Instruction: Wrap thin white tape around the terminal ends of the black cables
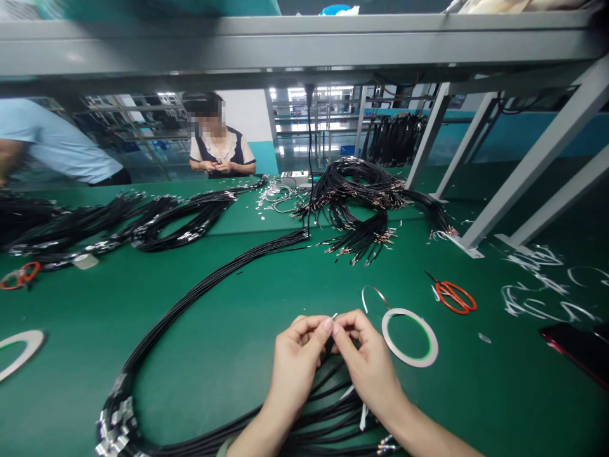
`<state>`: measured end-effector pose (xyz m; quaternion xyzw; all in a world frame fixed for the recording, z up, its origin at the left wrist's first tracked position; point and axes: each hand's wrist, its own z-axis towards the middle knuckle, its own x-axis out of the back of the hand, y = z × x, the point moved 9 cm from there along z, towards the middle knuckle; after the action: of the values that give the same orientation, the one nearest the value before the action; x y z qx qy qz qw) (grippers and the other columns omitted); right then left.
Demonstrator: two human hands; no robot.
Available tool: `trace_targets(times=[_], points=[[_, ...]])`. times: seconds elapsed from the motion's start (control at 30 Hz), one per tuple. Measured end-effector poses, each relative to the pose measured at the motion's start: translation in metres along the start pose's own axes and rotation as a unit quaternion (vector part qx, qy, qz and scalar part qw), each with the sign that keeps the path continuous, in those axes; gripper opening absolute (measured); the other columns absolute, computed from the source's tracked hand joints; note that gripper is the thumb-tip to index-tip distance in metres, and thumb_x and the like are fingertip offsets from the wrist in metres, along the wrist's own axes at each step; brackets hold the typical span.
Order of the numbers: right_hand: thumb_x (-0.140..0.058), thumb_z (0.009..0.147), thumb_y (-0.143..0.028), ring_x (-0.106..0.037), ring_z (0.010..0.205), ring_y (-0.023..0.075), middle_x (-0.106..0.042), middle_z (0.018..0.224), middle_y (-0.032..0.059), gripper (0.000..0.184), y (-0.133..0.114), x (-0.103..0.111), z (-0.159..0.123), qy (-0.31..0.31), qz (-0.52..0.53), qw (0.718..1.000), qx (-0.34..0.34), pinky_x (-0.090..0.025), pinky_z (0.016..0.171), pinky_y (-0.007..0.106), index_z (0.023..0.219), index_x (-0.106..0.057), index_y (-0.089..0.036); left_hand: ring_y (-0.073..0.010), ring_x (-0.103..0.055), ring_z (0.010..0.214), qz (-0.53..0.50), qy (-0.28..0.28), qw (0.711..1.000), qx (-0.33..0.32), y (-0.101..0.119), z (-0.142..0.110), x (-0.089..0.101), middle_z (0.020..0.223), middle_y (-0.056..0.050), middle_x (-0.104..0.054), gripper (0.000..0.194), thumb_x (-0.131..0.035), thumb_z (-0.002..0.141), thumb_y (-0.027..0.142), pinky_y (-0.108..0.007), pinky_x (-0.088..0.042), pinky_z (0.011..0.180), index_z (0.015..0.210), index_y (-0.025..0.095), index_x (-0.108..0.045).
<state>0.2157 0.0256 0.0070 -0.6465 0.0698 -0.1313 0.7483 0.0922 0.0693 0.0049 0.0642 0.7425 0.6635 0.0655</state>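
My left hand (299,349) and my right hand (364,355) meet fingertip to fingertip above the green table. Both are closed in a pinch. Between the thumbs a small white strip (334,315) sticks up, and a black cable seems to run under the fingers, mostly hidden by them. Below my wrists lies a bundle of black cables (209,438), which curves round to the left and up across the table. Silvery-white tags (117,425) cluster on its bend. To the right of my right hand lies a roll of white tape (432,352) with its end curling up.
Orange-handled scissors (455,298) lie right of the tape, and another orange-handled pair (21,276) at far left. Coiled black cables (354,181) lie at the back. Grey metal legs (533,158) stand at right. A person (221,149) sits across the table; another bends at left.
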Motion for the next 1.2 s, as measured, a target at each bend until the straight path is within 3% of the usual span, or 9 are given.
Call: trace_targets(times=[0.23,0.3,0.5,0.6,0.73,0.87,1.03,1.2], points=[[-0.053,0.092,-0.035,-0.056,0.063,0.0157,-0.06,0.07,0.0004,0.019,0.0,-0.005,-0.002,-0.019,-0.011,1.0,-0.007,-0.042,0.058,0.025,0.083,-0.058,-0.018,-0.0041,-0.033,0.043,-0.041,0.033,0.999,0.012,-0.008,0.003,0.005,0.054,0.005,-0.051,0.028,-0.075,0.069,0.04,-0.016,-0.024,0.038,0.072,0.013,-0.07],[-0.053,0.092,-0.037,-0.055,0.06,0.0148,-0.059,0.067,-0.0004,0.022,0.006,-0.006,-0.001,-0.023,0.006,0.999,-0.029,-0.041,0.055,0.025,0.083,-0.058,-0.018,-0.0045,-0.035,0.044,-0.033,0.028,0.999,0.009,-0.009,0.004,0.005,0.055,0.004,-0.052,0.028,-0.074,0.07,0.04,-0.015,-0.027,0.04,0.074,0.013,-0.07],[-0.054,0.091,-0.039,-0.05,0.053,0.0121,-0.057,0.064,-0.0023,0.023,0.013,-0.002,0.0,-0.011,0.012,0.998,-0.055,-0.038,0.05,0.022,0.081,-0.056,-0.018,-0.0091,-0.054,0.058,-0.015,-0.054,0.998,-0.011,-0.007,0.007,0.0,0.072,-0.002,-0.063,0.03,-0.074,0.071,0.034,-0.019,-0.046,0.054,0.094,0.014,-0.072],[-0.054,0.091,-0.037,-0.049,0.053,0.0121,-0.056,0.063,-0.0027,0.022,0.008,-0.001,-0.001,-0.007,0.0,0.999,-0.044,-0.037,0.049,0.022,0.08,-0.056,-0.018,-0.0115,-0.059,0.063,0.031,-0.046,0.997,-0.061,-0.003,0.007,0.006,0.075,-0.001,-0.062,0.022,-0.072,0.073,0.031,-0.021,-0.05,0.059,0.09,0.016,-0.074],[-0.054,0.092,-0.033,-0.061,0.068,0.0162,-0.062,0.076,0.0017,0.018,-0.006,-0.002,-0.002,-0.013,0.01,1.0,0.0,-0.046,0.062,0.025,0.082,-0.058,-0.018,-0.0132,-0.064,0.062,0.067,-0.037,0.993,-0.086,-0.004,0.007,0.008,0.074,-0.001,-0.062,0.015,-0.068,0.078,0.029,-0.024,-0.054,0.061,0.086,0.018,-0.075],[-0.052,0.092,-0.031,-0.063,0.073,0.0171,-0.061,0.084,0.0033,0.015,-0.008,-0.004,-0.001,-0.017,0.017,1.0,0.011,-0.049,0.066,0.026,0.085,-0.058,-0.019,-0.0127,-0.064,0.055,0.02,-0.036,0.999,-0.034,-0.01,0.009,0.005,0.069,-0.002,-0.067,0.018,-0.071,0.074,0.029,-0.025,-0.055,0.06,0.086,0.016,-0.074],[-0.051,0.093,-0.032,-0.061,0.067,0.0161,-0.062,0.078,0.0014,0.016,-0.001,-0.004,0.0,-0.026,-0.014,0.999,-0.016,-0.045,0.06,0.025,0.084,-0.056,-0.02,-0.0107,-0.061,0.049,-0.059,-0.03,0.996,0.063,-0.021,0.007,0.003,0.057,-0.002,-0.068,0.026,-0.078,0.067,0.032,-0.02,-0.052,0.053,0.082,0.011,-0.072],[-0.049,0.094,-0.035,-0.061,0.064,0.0159,-0.061,0.073,-0.0003,0.019,0.0,-0.005,-0.001,-0.037,-0.026,0.998,-0.031,-0.043,0.056,0.025,0.083,-0.053,-0.02,-0.0064,-0.056,0.045,-0.126,-0.047,0.985,0.106,-0.026,0.003,-0.002,0.054,0.0,-0.066,0.024,-0.079,0.067,0.028,-0.015,-0.046,0.05,0.082,0.011,-0.072]])
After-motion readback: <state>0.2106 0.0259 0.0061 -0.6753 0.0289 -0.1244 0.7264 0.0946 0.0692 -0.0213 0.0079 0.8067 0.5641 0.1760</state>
